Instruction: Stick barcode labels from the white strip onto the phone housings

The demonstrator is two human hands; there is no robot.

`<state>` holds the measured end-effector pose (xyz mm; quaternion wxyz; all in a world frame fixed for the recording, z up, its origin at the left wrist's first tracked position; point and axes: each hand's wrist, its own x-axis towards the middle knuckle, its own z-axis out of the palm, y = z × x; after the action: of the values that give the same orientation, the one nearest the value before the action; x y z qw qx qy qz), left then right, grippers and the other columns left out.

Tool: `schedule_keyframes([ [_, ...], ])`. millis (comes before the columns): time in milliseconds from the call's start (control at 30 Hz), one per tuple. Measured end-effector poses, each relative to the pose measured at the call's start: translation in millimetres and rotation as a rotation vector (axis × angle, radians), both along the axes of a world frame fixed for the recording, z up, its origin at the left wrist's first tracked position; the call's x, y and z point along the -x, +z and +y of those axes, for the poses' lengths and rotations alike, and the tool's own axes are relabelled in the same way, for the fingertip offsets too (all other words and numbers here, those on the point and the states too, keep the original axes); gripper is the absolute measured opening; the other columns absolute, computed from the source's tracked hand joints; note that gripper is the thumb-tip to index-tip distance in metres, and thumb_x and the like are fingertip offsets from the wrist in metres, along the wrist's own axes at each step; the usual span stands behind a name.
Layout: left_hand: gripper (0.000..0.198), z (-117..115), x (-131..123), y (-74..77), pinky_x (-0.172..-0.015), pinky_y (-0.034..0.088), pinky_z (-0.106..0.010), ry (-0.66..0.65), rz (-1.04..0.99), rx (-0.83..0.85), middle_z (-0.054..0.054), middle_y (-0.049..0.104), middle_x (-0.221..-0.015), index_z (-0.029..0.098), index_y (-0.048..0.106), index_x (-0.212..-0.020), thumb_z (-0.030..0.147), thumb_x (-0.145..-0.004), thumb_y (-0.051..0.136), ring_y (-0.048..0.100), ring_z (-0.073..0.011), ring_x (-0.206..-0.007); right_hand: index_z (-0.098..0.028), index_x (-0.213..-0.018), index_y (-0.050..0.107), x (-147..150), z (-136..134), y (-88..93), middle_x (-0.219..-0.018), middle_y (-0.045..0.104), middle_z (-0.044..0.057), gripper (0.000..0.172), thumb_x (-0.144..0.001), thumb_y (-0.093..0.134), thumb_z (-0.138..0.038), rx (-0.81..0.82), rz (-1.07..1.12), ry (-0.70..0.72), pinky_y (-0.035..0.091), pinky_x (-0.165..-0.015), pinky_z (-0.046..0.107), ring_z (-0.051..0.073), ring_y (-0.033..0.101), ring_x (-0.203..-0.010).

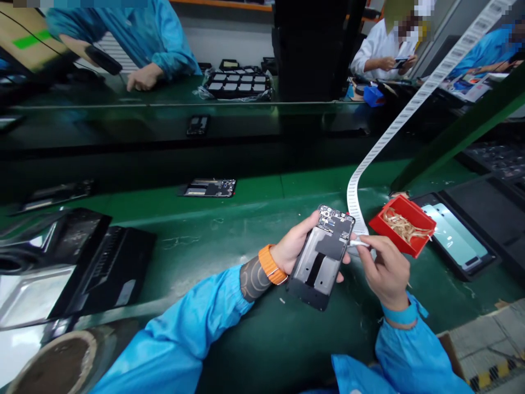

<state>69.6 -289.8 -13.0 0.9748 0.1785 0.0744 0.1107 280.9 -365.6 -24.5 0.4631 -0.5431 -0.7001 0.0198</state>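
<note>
In my left hand [293,241] lies an opened smartphone [324,257], its inner side facing up with circuit boards at the top and a grey battery bay below. My thumb grips its left edge and fingertips show at the right edge. My right hand [385,265] pinches a small white label [357,242] beside the phone's right edge; whether it touches the phone I cannot tell. Just behind my right fingers hangs the end of a long strip of printed labels [353,200], which runs down from the upper right.
A red bin [404,224] of tan scraps stands right of my hand, by a tray with a pale phone panel [455,232]. Another opened phone [210,187] lies ahead. A black device [127,262] is at left. Across the bench are co-workers and a tray of parts [238,82].
</note>
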Motion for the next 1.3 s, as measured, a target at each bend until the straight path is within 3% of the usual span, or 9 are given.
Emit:
schedule_keyframes([
  [167, 0.091, -10, -6, 7.4, -0.076, 0.054, -0.044, 0.052, -0.040, 0.065, -0.018, 0.071, -0.098, 0.010, 0.057, -0.134, 0.083, -0.086, 0.032, 0.071, -0.0316, -0.084, -0.029, -0.095, 0.076, -15, -1, 2.3, -0.086, 0.063, 0.007, 0.010, -0.090, 0.067, -0.026, -0.147, -0.230, -0.103, 0.055, -0.071, 0.040, 0.024, 0.064, -0.080],
  [400, 0.105, -18, -14, 7.2, -0.080, 0.056, -0.047, 0.147, -0.105, 0.161, -0.020, 0.071, -0.097, 0.006, 0.060, -0.127, 0.090, -0.082, 0.015, 0.070, -0.0289, -0.088, -0.030, -0.083, 0.073, -18, 4, -1.8, -0.086, 0.063, 0.006, 0.009, -0.085, 0.068, -0.023, -0.176, -0.287, -0.059, 0.054, -0.078, 0.046, 0.026, 0.064, -0.083],
  [467, 0.105, -16, -15, 4.7, -0.078, 0.057, -0.047, 0.165, -0.066, 0.136, -0.019, 0.071, -0.096, 0.008, 0.061, -0.126, 0.092, -0.080, 0.017, 0.071, -0.0298, -0.085, -0.028, -0.083, 0.069, -14, 3, 0.7, -0.086, 0.064, 0.006, 0.005, -0.084, 0.068, -0.023, -0.208, -0.176, -0.058, 0.054, -0.076, 0.047, 0.027, 0.065, -0.083],
  [567, 0.088, -10, -15, 0.7, -0.073, 0.058, -0.045, 0.175, 0.174, 0.046, -0.018, 0.073, -0.091, 0.010, 0.065, -0.114, 0.087, -0.083, 0.034, 0.072, -0.0295, -0.079, -0.024, -0.086, 0.060, -13, 5, 16.1, -0.081, 0.061, 0.004, 0.007, -0.086, 0.067, -0.023, -0.261, 0.339, -0.141, 0.052, -0.065, 0.041, 0.023, 0.062, -0.071],
  [700, 0.047, -1, -14, -1.6, -0.063, 0.055, -0.030, 0.408, 0.522, -0.142, -0.012, 0.071, -0.077, 0.008, 0.067, -0.088, 0.055, -0.091, 0.062, 0.069, -0.0194, -0.067, -0.024, -0.085, 0.058, -12, 12, 48.1, -0.073, 0.052, -0.001, 0.011, -0.083, 0.069, -0.026, 0.117, 0.975, -0.033, 0.041, -0.049, 0.028, 0.015, 0.049, -0.057],
  [800, 0.038, 6, -16, -2.4, -0.047, 0.041, -0.019, 0.743, 0.430, -0.133, 0.001, 0.056, -0.056, 0.013, 0.065, -0.083, 0.049, -0.095, 0.059, 0.051, -0.0088, -0.045, -0.023, -0.086, 0.062, 12, 19, 56.0, -0.067, 0.055, -0.002, 0.013, -0.081, 0.072, -0.029, 0.466, 1.042, 0.195, 0.040, -0.045, 0.025, 0.013, 0.050, -0.053],
  [867, 0.040, 11, -16, -3.1, -0.040, 0.028, -0.019, 0.853, 0.271, -0.049, 0.006, 0.038, -0.045, 0.017, 0.061, -0.083, 0.048, -0.101, 0.045, 0.033, -0.0068, -0.035, -0.022, -0.086, 0.061, 39, 19, 50.9, -0.061, 0.057, -0.002, 0.014, -0.082, 0.072, -0.031, 0.640, 0.966, 0.337, 0.041, -0.043, 0.025, 0.014, 0.052, -0.049],
  [1033, 0.039, 15, -12, -3.3, -0.042, 0.020, -0.022, 0.824, 0.089, 0.022, 0.007, 0.023, -0.049, 0.019, 0.056, -0.084, 0.040, -0.103, 0.029, 0.019, -0.0084, -0.038, -0.020, -0.078, 0.057, 90, 11, 32.7, -0.057, 0.059, -0.002, 0.021, -0.090, 0.068, -0.035, 0.727, 0.719, 0.472, 0.047, -0.045, 0.023, 0.012, 0.054, -0.047],
  [1300, 0.046, 21, -14, -10.7, -0.043, 0.021, -0.024, 0.799, 0.059, 0.000, 0.005, 0.021, -0.048, 0.021, 0.050, -0.080, 0.036, -0.104, 0.014, 0.019, -0.0100, -0.037, -0.019, -0.078, 0.060, 96, 2, 36.6, -0.056, 0.059, -0.002, 0.019, -0.089, 0.067, -0.033, 0.746, 0.623, 0.504, 0.045, -0.044, 0.022, 0.012, 0.055, -0.046],
])
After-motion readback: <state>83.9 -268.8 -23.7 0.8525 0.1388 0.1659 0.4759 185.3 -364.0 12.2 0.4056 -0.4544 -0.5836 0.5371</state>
